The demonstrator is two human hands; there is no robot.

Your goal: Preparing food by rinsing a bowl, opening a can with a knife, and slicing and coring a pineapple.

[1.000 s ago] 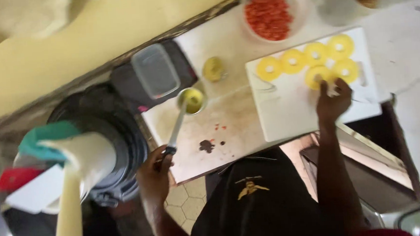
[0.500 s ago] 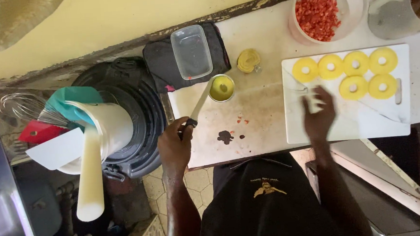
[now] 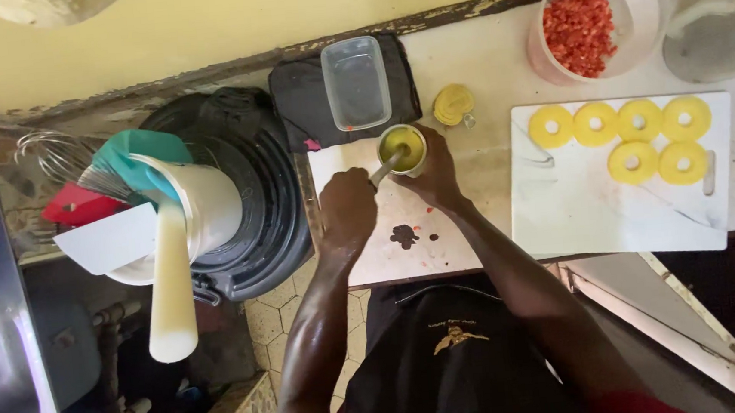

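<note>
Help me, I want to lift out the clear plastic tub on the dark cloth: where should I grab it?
Grip the clear plastic tub by its two long rims, coming straight down from above. It sits open side up and looks empty, flat on the dark cloth, with both long sides free.

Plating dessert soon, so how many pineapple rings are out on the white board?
6 pineapple rings on the white cutting board: four in a back row, two in front below the right-hand ones. None looks hidden.
</note>
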